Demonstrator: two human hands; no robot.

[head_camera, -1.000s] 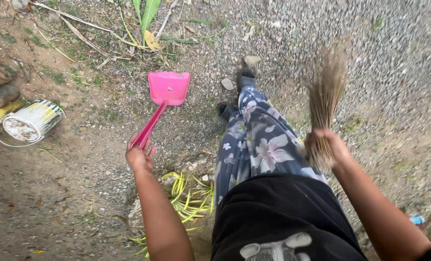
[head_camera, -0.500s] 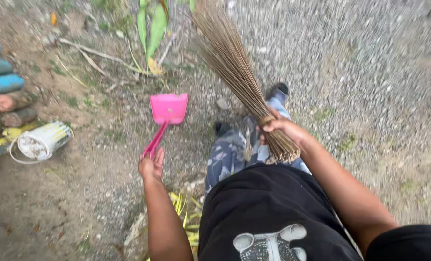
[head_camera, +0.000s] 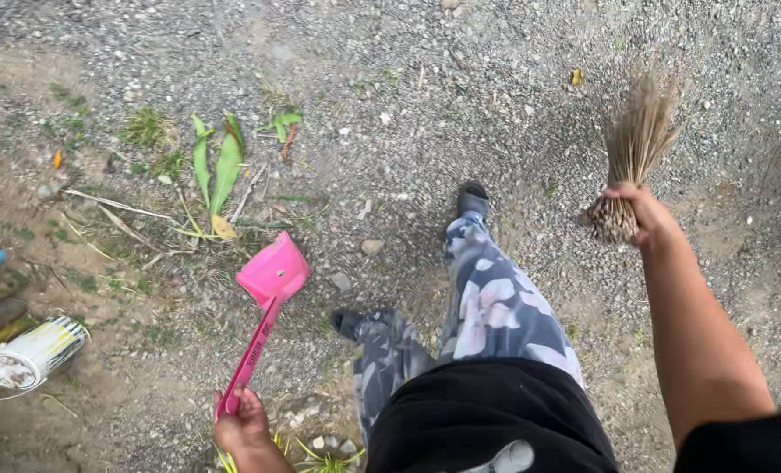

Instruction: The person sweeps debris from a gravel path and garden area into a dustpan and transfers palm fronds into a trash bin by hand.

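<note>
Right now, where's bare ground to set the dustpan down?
Open gravel between the pink dustpan and the stick broom, ahead of the front shoe. Crowded at left: green leaves, dry twigs, a tipped can.

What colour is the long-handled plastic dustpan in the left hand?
Bright pink plastic dustpan, clearest in the head view.

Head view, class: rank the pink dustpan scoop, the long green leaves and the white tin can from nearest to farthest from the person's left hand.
Measured from the left hand at the bottom edge:
1. Pink dustpan scoop, straight up its handle from the hand.
2. White tin can, lying on its side out to the left.
3. Long green leaves, beyond the scoop, up and left.
</note>
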